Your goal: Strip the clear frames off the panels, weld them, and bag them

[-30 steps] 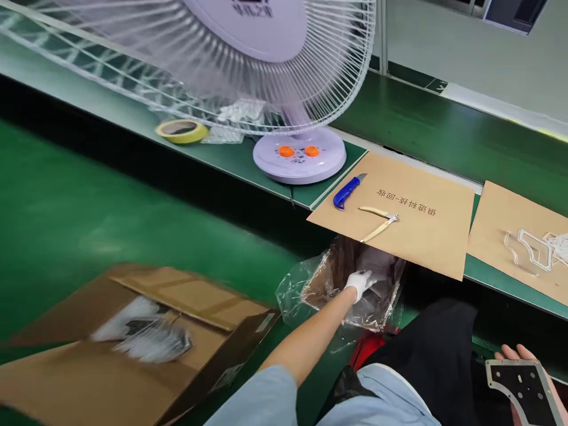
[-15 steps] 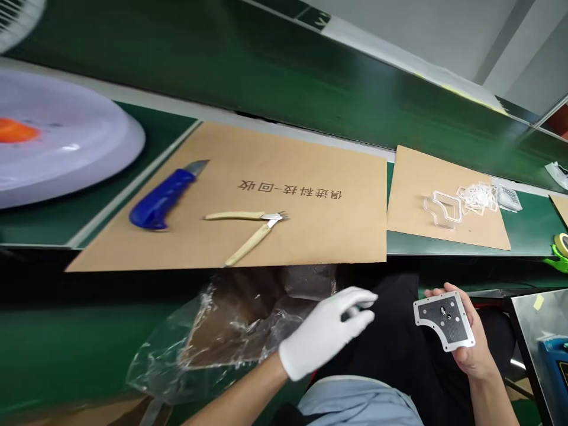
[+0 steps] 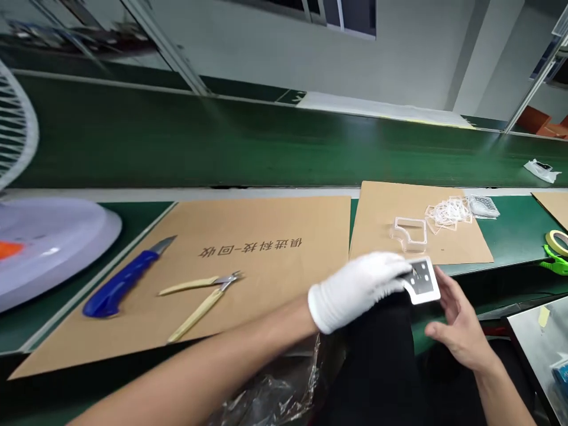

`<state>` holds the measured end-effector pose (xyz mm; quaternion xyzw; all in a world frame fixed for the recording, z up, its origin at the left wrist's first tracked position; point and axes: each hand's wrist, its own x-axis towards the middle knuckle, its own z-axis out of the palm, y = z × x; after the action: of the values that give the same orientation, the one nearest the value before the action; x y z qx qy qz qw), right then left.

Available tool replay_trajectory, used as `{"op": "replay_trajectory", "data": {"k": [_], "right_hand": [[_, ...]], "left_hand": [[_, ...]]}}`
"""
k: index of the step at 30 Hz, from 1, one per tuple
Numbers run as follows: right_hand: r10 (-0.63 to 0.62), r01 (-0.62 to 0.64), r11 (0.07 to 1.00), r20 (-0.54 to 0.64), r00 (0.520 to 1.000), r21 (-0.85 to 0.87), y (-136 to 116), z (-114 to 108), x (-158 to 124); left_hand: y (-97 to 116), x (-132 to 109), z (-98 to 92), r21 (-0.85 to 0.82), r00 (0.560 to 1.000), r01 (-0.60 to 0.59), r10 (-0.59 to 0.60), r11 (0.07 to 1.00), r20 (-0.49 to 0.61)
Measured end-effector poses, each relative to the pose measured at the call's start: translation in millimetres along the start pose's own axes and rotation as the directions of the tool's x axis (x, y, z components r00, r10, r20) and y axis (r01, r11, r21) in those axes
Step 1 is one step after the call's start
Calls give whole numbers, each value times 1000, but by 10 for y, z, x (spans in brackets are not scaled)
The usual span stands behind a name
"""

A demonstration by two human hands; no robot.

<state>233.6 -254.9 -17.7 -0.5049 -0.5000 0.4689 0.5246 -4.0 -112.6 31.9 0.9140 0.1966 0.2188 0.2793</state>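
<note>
Blue utility knife (image 3: 119, 283), side cutters (image 3: 195, 312), kraft paper (image 3: 275, 219)

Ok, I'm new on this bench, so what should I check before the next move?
Left hand: gloved, ok.
Right hand: bare, not ok if both hands need gloves.
Plate: left hand on it, but cannot tell how firmly it is held.
Knife: on the cardboard sheet with its blade out, not ok.
Cutters: lying on that sheet, seemingly within reach, ok.
Clear frames: lying on the second sheet, ok.
</note>
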Motion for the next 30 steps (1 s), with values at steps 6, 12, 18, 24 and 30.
{"op": "replay_trajectory", "data": {"k": [6, 12, 18, 24, 30], "right_hand": [[-110, 90, 907, -25, 994, -411, 83, -398, 970], [-119, 176, 841, 143, 983, -512, 231, -435, 1582], [-166, 217, 781, 140, 976, -585, 344, -433, 1647], [-153, 199, 758, 128, 980, -621, 336, -416, 1641], [-165, 209, 749, 129, 978, -629, 312, -403, 1644]], "left_hand": [[-654, 829, -393, 337, 996, 46, -70, 940, 61], [-914, 1129, -304, 279, 984, -74, 24, 957, 179], [-1052, 1110, -294, 192, 973, -169, 133, 967, 187], [-1099, 1108, -299, 246, 961, -206, 148, 947, 234], [-1096, 1109, -309, 295, 951, -226, 144, 929, 275]]}}
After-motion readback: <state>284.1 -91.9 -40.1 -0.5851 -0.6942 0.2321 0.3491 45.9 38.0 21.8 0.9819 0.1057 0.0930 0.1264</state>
